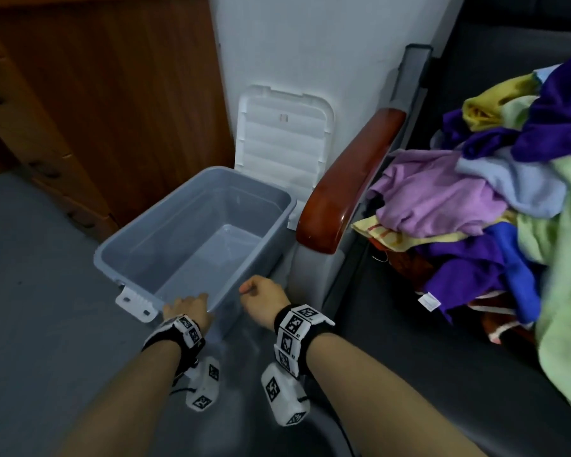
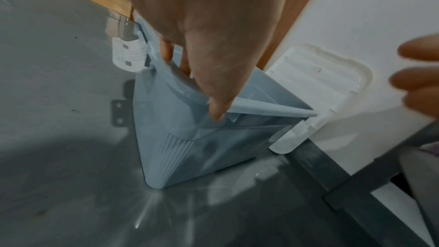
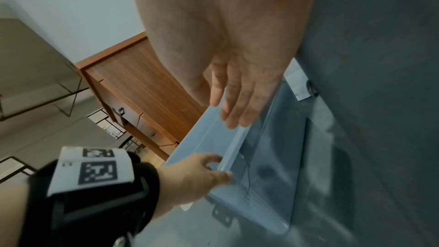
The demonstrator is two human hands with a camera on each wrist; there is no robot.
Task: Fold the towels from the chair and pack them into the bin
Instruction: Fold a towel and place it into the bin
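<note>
An empty grey-blue bin (image 1: 165,232) stands on the floor beside the chair. My left hand (image 1: 188,308) grips its near rim, with the fingers inside and the thumb (image 2: 217,114) on the outside of the bin (image 2: 180,147). My right hand (image 1: 261,298) hovers just over the same rim to the right, holding nothing; the right wrist view shows its fingers (image 3: 237,104) relaxed above the bin (image 3: 268,157). A heap of unfolded towels (image 1: 475,199) in purple, lilac, yellow, blue and green lies on the dark chair seat (image 1: 426,341) at the right.
The bin's white lid (image 1: 281,140) leans upright against the wall behind it. A white latch (image 1: 134,301) sticks out at the bin's near left corner. The chair's glossy wooden armrest (image 1: 346,183) runs between bin and towels. A wooden cabinet (image 1: 112,94) stands at the left.
</note>
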